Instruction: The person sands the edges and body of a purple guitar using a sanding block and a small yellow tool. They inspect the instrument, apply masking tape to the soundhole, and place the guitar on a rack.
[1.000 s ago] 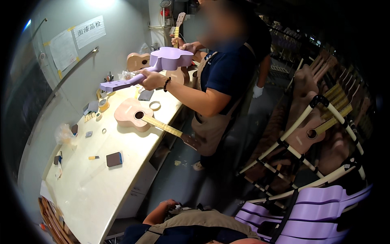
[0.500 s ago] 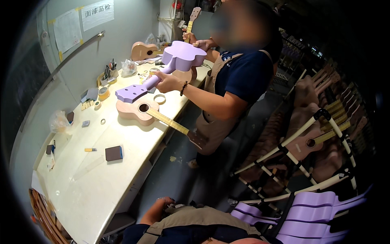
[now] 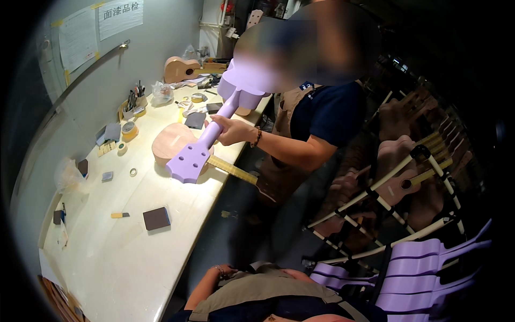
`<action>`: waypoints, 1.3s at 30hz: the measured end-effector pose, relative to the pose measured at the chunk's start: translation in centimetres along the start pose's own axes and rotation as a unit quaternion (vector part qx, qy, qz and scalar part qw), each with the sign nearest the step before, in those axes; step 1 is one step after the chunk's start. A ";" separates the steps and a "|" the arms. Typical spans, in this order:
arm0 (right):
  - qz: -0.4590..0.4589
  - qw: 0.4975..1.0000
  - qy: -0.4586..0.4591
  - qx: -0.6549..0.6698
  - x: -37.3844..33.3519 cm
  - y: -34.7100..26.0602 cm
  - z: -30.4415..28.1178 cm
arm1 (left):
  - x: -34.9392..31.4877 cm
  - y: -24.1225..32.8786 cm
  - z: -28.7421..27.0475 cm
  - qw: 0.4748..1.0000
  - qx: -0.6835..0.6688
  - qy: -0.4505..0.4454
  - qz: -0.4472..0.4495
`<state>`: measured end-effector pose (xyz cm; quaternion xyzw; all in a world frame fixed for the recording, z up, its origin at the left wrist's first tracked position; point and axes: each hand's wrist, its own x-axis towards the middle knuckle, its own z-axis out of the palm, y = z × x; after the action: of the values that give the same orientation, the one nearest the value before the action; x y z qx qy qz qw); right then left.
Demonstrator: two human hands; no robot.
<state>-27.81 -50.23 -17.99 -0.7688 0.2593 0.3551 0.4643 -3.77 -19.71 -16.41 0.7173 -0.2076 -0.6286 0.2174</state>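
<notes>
Cream workbench (image 3: 126, 263) by a grey wall (image 3: 171, 35); a purple ukulele (image 3: 236, 88) is held above it, near the right edge.
Left hand (image 3: 227, 271) is held at the apron (image 3: 268, 288); what either hand grips cannot be told. Beyond, the purple ukulele is gripped at its neck by a co-worker's hand (image 3: 234, 131), headstock over a bare-wood ukulele (image 3: 167, 144); a brown block (image 3: 156, 219) is set near that edge.

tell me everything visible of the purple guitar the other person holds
The small purple guitar looks painted, smooth and evenly lilac. Four dark, pegless holes pierce its headstock; the neck runs up to a curved body, partly blurred out. It slants over the table, headstock toward the lower left of the picture. The other person's hand grips the neck. In view, the headstock overlaps a plain pinkish guitar; whether they touch is unclear.
</notes>
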 end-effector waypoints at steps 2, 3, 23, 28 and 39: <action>-0.019 1.000 -0.002 -0.013 -0.3 -0.7 -0.4 | -2.1 2.1 -1.0 0.999 0.010 0.019 0.040; -0.029 0.999 -0.005 -0.019 -0.2 -0.9 -0.6 | -3.0 3.1 -1.5 0.999 -0.001 0.021 0.037; -0.394 0.904 -0.052 -0.157 9.2 -3.4 -10.3 | -9.8 22.8 -20.2 0.456 -0.294 0.689 0.480; -0.464 0.883 -0.076 -0.014 4.5 -5.3 -12.8 | -10.1 25.5 -22.5 0.474 -0.386 0.631 0.478; -0.130 0.980 -0.140 -0.059 8.2 -1.9 -16.3 | -17.2 28.3 -21.9 0.312 -0.478 0.566 0.594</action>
<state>-16.41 -64.57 -18.25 -0.7648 0.0680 0.4105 0.4918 15.15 -31.97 16.25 0.3524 -0.0674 0.2404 0.9019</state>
